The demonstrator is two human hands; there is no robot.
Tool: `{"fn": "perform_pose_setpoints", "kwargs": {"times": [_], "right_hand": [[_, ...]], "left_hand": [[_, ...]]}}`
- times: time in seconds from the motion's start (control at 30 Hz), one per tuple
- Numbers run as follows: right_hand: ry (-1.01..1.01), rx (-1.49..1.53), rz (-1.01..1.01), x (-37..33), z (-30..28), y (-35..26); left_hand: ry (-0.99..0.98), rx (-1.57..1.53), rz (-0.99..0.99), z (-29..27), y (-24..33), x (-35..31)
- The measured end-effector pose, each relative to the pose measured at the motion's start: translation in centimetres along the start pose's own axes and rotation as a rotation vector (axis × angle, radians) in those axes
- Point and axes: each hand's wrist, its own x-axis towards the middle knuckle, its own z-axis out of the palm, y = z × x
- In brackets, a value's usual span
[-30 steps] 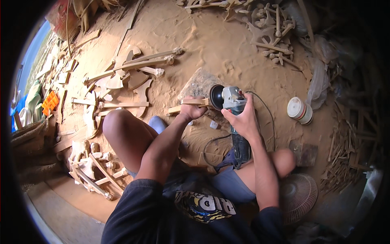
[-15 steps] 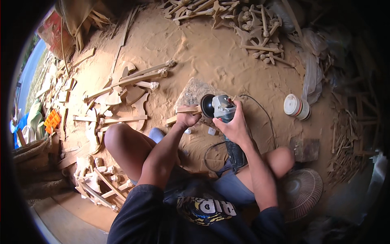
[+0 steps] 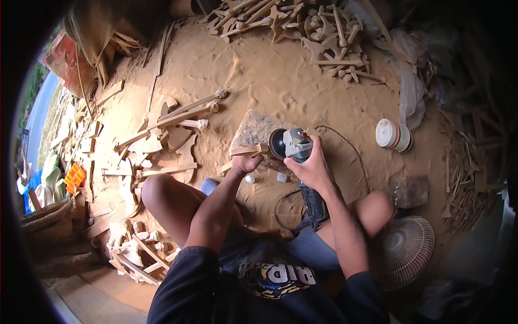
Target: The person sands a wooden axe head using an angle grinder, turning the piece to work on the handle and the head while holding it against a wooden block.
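My right hand (image 3: pixel 312 168) is wrapped round the upper body of an angle grinder (image 3: pixel 297 144), whose lower end leans toward my right thigh. The grinder's round black disc (image 3: pixel 277 143) faces left, against or very near the end of a short pale wooden piece (image 3: pixel 247 150). Closed on that piece from below is my left hand (image 3: pixel 247 162); its fingers are partly hidden. Just beyond lies a rough grey block (image 3: pixel 251 127) on the sandy, dust-covered ground. Another pale wooden strip (image 3: pixel 226 167) shows beside my left wrist.
Carved wooden parts lie at left (image 3: pixel 162 124), with more heaped at lower left (image 3: pixel 141 249) and far right (image 3: pixel 334 43). A white tub (image 3: pixel 386 133), a dark square slab (image 3: pixel 408 191) and a round fan grille (image 3: pixel 408 249) sit at right. The grinder's black cord (image 3: pixel 350 144) loops over the ground.
The wooden piece has tilted slightly in my left hand, its right end higher. My right hand keeps its grip on the grinder. The whole view has shifted a little.
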Motion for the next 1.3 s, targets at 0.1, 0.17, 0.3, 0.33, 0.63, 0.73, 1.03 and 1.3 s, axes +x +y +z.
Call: {"fn": "perform_pose_setpoints", "kwargs": {"times": [0.1, 0.17, 0.3, 0.33, 0.63, 0.73, 1.03, 1.3], "right_hand": [[0.036, 0.051, 0.006, -0.2, -1.4, 1.1], [0.042, 0.179, 0.055, -0.5, -2.1, -0.6], [0.23, 0.232, 0.025, -1.8, -6.7, -2.1], [0.273, 0.251, 0.0, -1.9, -7.7, -1.9], [0.579, 0.396, 0.009, -3.6, -13.0, -1.5], [0.553, 0.38, -0.008, -3.4, -13.0, -0.9], [0.471, 0.198, 0.039, -2.9, -10.4, 2.2], [0.128, -0.001, -0.198, 0.8, 1.2, 2.7]], "left_hand": [[-0.002, -0.151, -0.056, -0.4, -0.2, -0.3], [-0.033, -0.083, -0.039, -2.8, -3.0, -1.6], [0.08, -0.147, -0.109, -2.9, -0.9, -0.6], [-0.094, -0.156, -0.211, -4.3, -0.6, 0.7], [-0.715, -0.252, -0.143, -6.5, 6.4, 9.2], [-0.486, 0.037, -0.031, -4.9, 5.6, 9.3], [0.066, -0.5, -1.043, -4.9, -6.4, -0.2], [0.202, -0.471, -0.813, -0.3, -10.2, -6.3]]}}
